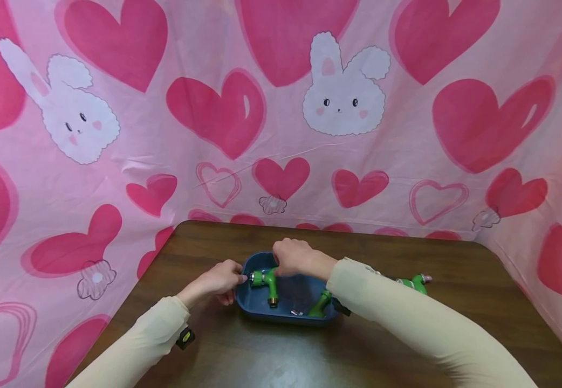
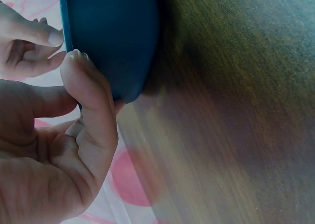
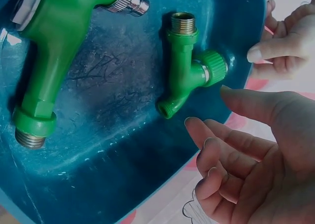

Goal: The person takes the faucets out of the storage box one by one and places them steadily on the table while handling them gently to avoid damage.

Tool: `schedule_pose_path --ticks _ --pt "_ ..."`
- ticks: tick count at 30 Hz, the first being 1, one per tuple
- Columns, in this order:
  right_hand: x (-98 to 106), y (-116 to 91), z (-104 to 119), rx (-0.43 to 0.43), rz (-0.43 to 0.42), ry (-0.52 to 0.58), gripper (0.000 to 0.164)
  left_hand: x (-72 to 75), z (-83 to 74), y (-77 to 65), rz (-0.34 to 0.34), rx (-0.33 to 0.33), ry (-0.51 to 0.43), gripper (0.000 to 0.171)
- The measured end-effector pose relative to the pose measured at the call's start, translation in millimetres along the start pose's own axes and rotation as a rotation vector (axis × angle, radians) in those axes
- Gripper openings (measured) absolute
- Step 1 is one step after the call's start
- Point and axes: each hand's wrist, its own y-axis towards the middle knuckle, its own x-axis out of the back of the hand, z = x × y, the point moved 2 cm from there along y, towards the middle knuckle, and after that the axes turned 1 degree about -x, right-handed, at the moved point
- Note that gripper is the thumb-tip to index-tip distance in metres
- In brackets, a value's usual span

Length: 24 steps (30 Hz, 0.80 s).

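A blue plastic basin (image 1: 286, 319) stands on the table in the head view. At its left end my left hand (image 1: 220, 281) pinches the rim between thumb and bent fingers, seen close up on the basin's outer wall (image 2: 113, 37) in the left wrist view. My right hand (image 3: 256, 155) hangs over the far side of the basin, its fingers loosely bent and nothing between them. Just beyond its fingertips a small green faucet (image 3: 181, 69) with a ribbed knob lies in the basin. A larger green faucet (image 3: 54, 61) with a brass-coloured threaded end lies at the other end.
Outside the basin, to the right, another green faucet (image 1: 416, 283) lies on the brown wooden table (image 1: 465, 323), partly behind the right sleeve. A pink curtain (image 1: 281, 140) with hearts and rabbits hangs behind and beside the table.
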Motion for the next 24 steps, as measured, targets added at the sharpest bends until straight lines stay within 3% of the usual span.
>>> schedule_pose_path --ticks 24 --pt "-12 8 7 0.017 0.09 0.011 0.03 2.2 1.4 1.6 0.016 0.004 -0.015 0.021"
